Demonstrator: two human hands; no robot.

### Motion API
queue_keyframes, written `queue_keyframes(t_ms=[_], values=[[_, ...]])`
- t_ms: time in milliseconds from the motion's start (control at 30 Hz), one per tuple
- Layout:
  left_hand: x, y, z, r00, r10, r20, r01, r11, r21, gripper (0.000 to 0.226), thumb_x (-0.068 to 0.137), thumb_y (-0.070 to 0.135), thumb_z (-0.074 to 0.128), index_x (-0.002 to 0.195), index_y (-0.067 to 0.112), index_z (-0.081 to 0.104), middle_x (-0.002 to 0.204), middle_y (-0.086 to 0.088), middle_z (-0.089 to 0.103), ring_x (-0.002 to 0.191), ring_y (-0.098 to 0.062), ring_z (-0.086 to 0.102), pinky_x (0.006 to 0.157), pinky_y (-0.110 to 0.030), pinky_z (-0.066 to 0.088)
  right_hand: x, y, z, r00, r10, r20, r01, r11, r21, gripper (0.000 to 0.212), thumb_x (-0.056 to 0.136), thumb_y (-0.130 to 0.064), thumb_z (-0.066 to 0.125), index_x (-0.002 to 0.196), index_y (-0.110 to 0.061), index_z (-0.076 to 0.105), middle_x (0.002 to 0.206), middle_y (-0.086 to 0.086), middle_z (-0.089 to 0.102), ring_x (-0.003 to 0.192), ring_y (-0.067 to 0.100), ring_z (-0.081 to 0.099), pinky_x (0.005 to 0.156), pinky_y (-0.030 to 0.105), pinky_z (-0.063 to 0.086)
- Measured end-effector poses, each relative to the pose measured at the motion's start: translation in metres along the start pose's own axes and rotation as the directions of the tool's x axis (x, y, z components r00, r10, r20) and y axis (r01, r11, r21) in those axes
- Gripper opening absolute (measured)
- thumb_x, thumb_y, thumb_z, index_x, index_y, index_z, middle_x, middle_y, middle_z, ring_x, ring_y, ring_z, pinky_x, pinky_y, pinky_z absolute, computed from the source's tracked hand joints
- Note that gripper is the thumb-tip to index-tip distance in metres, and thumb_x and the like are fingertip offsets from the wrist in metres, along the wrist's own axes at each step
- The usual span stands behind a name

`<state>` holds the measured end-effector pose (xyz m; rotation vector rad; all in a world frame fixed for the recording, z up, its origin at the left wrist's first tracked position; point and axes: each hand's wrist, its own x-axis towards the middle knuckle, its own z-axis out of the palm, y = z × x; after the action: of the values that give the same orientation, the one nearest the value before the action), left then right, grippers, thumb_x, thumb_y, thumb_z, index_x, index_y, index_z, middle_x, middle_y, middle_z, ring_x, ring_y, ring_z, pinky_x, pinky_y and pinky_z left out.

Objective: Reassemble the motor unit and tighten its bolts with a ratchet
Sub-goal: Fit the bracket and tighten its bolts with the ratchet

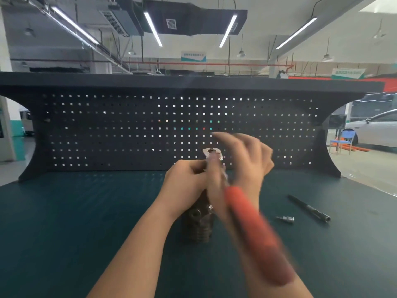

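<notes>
Motor unit [198, 222] upright on green worktop [86, 211], centre, dark ribbed body, silver flange [212, 153] at top. Left hand [184, 181] grip curled around unit's upper part. Right hand [242, 160] blurred, raised beside flange; grip state cannot tell. Ratchet [253, 229], orange handle, blurred, head near flange, slanting toward viewer. Socket bit [285, 219] and black rod [309, 208] lie right, apart. Black pegboard [129, 130] behind.
</notes>
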<state>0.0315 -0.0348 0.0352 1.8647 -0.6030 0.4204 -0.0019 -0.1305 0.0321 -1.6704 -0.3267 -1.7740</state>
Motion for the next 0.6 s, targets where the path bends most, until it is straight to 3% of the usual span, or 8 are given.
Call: queue_keyframes(t_ms=[67,167,233,333,400,500,567,600], values=[[-0.003,0.003,0.001,0.999,0.026,0.031,-0.024,0.997,-0.079,0.011,0.083,0.039,0.069,0.077,0.034,0.077,0.074,0.005,0.075,0.072,-0.007,0.069,0.075,-0.030,0.052,0.009,0.019,-0.011,0.946,0.323,-0.014,-0.317,0.935,0.158,0.030,0.077,-0.033,0.053,0.106,-0.030,0.060,0.102,-0.002,0.058,0.102,0.014,0.049,0.091,0.035,0.037],[-0.004,0.004,0.003,0.999,0.045,0.016,-0.043,0.994,-0.101,0.006,0.082,0.039,0.072,0.085,0.038,0.076,0.077,0.007,0.076,0.079,-0.005,0.072,0.081,-0.030,0.052,0.016,0.029,-0.011,0.734,0.666,0.132,-0.635,0.604,0.482,0.041,0.075,-0.030,0.052,0.115,-0.029,0.059,0.100,0.000,0.053,0.084,-0.004,0.053,0.078,0.011,0.040],[-0.005,0.005,0.003,0.999,0.046,0.009,-0.045,0.990,-0.135,0.013,0.076,0.040,0.075,0.088,0.036,0.077,0.080,0.002,0.076,0.079,-0.011,0.073,0.082,-0.033,0.054,0.013,0.020,-0.008,0.813,0.581,0.034,-0.538,0.728,0.425,0.047,0.075,-0.019,0.047,0.119,-0.025,0.061,0.093,-0.002,0.051,0.087,0.005,0.055,0.081,0.016,0.043],[-0.001,0.005,0.002,1.000,0.012,-0.012,-0.013,0.999,-0.032,0.015,0.079,0.032,0.072,0.088,0.021,0.076,0.086,-0.015,0.073,0.072,-0.023,0.063,0.078,-0.042,0.054,0.004,0.001,0.002,0.993,0.102,0.067,-0.108,0.989,0.103,0.051,0.070,-0.013,0.048,0.115,-0.031,0.063,0.096,-0.010,0.050,0.104,0.016,0.046,0.088,0.039,0.037],[0.005,0.001,0.001,0.998,-0.053,-0.035,0.057,0.990,0.128,0.016,0.092,0.014,0.062,0.102,0.005,0.070,0.099,-0.021,0.070,0.080,-0.022,0.058,0.085,-0.048,0.054,-0.009,-0.011,0.013,0.976,-0.155,0.154,0.154,0.988,0.019,0.044,0.074,-0.016,0.049,0.111,-0.034,0.065,0.108,-0.009,0.051,0.107,0.012,0.034,0.090,0.039,0.028],[0.002,0.002,0.001,0.999,-0.035,-0.026,0.037,0.997,0.070,0.021,0.092,0.028,0.060,0.090,0.013,0.074,0.090,-0.017,0.073,0.077,-0.021,0.063,0.081,-0.046,0.056,-0.004,-0.006,0.014,0.995,-0.027,0.092,0.023,0.999,0.044,0.034,0.084,-0.026,0.045,0.106,-0.027,0.071,0.105,-0.003,0.059,0.107,0.014,0.038,0.091,0.039,0.028],[-0.005,0.009,0.001,1.000,0.020,0.009,-0.019,0.996,-0.087,0.014,0.082,0.039,0.069,0.079,0.029,0.077,0.078,-0.003,0.075,0.072,-0.010,0.068,0.072,-0.034,0.055,0.005,0.009,0.003,0.970,0.241,0.031,-0.243,0.961,0.134,0.033,0.081,-0.032,0.043,0.102,-0.032,0.067,0.099,-0.004,0.061,0.105,0.014,0.043,0.091,0.037,0.033],[-0.006,0.010,0.002,0.999,0.036,0.024,-0.033,0.992,-0.124,0.008,0.081,0.040,0.072,0.079,0.034,0.077,0.077,0.001,0.076,0.074,-0.007,0.070,0.071,-0.028,0.052,0.011,0.020,-0.002,0.912,0.410,0.018,-0.404,0.887,0.223,0.029,0.079,-0.033,0.045,0.101,-0.033,0.064,0.098,-0.004,0.061,0.103,0.017,0.047,0.090,0.035,0.037]])
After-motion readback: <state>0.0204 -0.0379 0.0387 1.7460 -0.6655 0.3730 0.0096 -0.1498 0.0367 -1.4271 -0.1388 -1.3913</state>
